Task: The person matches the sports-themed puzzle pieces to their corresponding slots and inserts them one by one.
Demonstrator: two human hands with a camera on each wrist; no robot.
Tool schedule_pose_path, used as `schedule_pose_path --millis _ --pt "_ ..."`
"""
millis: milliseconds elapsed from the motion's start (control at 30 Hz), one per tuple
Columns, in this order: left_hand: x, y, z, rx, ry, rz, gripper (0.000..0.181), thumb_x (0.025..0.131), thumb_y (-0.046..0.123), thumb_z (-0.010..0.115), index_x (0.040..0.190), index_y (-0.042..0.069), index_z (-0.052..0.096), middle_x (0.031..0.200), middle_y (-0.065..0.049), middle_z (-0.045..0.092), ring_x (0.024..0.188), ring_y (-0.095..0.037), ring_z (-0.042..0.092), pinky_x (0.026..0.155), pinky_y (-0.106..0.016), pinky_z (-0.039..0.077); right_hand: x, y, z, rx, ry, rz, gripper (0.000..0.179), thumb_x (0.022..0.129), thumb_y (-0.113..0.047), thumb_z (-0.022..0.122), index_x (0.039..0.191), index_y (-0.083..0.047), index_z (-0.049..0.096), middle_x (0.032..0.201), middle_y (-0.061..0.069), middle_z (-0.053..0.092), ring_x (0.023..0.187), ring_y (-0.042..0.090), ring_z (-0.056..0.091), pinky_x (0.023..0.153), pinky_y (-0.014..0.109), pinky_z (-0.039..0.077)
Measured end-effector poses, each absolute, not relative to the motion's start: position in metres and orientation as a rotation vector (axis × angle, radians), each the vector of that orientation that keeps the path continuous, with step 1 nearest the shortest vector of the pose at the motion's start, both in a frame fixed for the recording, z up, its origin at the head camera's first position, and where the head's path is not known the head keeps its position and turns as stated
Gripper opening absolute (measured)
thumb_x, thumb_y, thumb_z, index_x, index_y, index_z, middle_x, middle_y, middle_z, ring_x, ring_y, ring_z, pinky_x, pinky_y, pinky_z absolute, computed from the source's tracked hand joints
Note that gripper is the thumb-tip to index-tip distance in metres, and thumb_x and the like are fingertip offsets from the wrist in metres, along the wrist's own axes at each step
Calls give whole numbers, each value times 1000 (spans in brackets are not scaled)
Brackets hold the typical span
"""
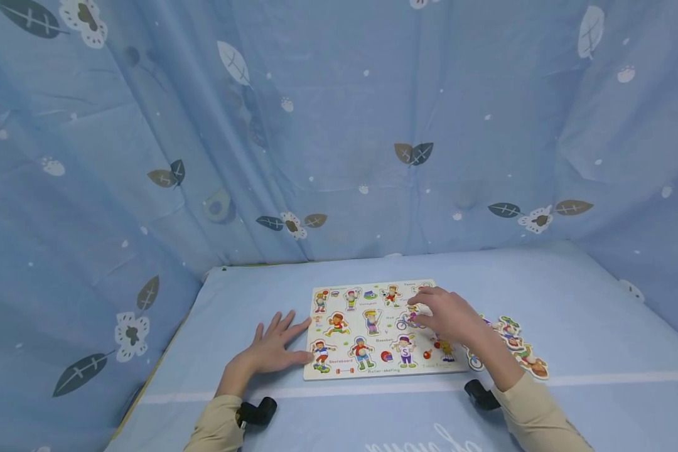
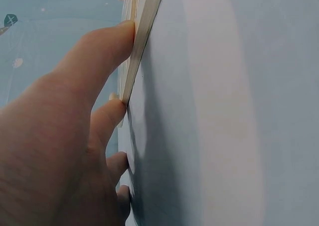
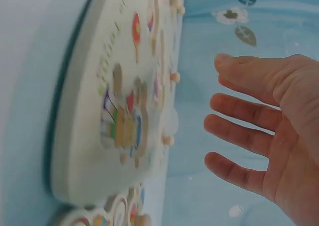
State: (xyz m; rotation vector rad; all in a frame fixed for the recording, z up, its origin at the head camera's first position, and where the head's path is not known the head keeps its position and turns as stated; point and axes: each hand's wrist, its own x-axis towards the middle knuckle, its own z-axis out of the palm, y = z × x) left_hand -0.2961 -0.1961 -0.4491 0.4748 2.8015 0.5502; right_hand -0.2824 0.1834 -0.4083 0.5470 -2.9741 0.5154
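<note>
A white wooden peg puzzle board (image 1: 328, 339) with printed sports figures lies flat on the table, several pieces sitting in it. My left hand (image 1: 277, 349) rests at its left edge, fingers spread; in the left wrist view the thumb and a finger of that hand (image 2: 60, 121) touch the board's side (image 2: 142, 42). Over the right part of the board hovers my right hand (image 1: 449, 316), which holds nothing. The right wrist view shows this hand (image 3: 269, 131) with fingers apart, away from the board (image 3: 84, 156). One figure-shaped recess (image 3: 122, 124) there shows a printed picture.
Loose puzzle pieces (image 1: 531, 361) lie in a pile to the right of the board, partly behind my right forearm. A blue cloth (image 1: 248, 295) covers the table. Patterned blue curtains (image 1: 339, 125) hang behind and at the sides.
</note>
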Motion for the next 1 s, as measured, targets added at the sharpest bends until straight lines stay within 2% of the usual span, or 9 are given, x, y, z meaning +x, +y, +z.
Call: schedule_pose_path --millis 333,633,1000 --pt "-299 -198 -450 473 2796 558 84 83 63 66 153 26 39 164 -16 18 151 -44 3 115 -68 -2 -282 214 -392 415 -2998 567 31 89 -11 72 121 -8 69 127 18 62 122 42 56 98 59 46" --pt "-297 -199 -451 518 2798 595 84 83 62 67 152 21 41 163 -20 20 149 -48 5 114 -71 -2 -281 233 -388 308 -3065 593 33 88 -8 72 121 -3 68 127 21 62 122 44 54 99 60 46" --pt "-299 -197 -451 485 2799 579 83 84 62 67 152 25 40 164 -17 19 150 -45 4 115 -69 -2 -284 246 -395 237 -3175 578 37 87 -10 74 122 -2 66 123 20 64 115 40 58 95 58 48"
